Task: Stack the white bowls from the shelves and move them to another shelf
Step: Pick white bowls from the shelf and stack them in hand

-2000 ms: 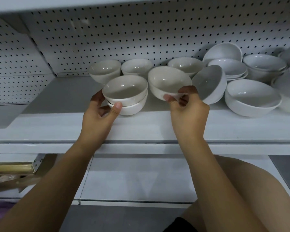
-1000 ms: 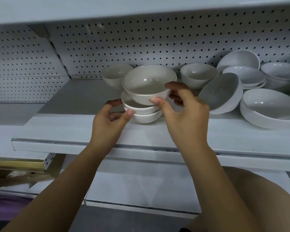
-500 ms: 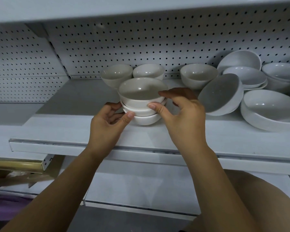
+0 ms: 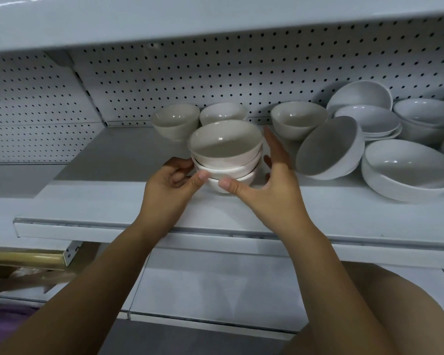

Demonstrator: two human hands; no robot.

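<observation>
The stack of bowls (image 4: 226, 156) sits on the shelf (image 4: 113, 201), near the front edge; it looks like three bowls, one inside the other, and the top one sits a bit crooked. That is where it could go wrong; if the stack gets lifted while the top bowl leans, that bowl could slide off and break (bowls like these look smooth and slippery). The stack could also bump the tipped bowl (image 4: 330, 148) just to its right, which leans on the bowls behind it and might roll. Three more small bowls (image 4: 176, 120) stand behind, near the back wall.

The left hand (image 4: 168, 187) is on the left side of the stack, with its thumb and fingers touching the lower bowls. The right hand (image 4: 269, 184) is spread wide open around the right side; its thumb touches the bottom bowl, but its long fingers stand up beside the stack, and I cannot tell if they touch it. Both arms reach up and forward from below.
</observation>
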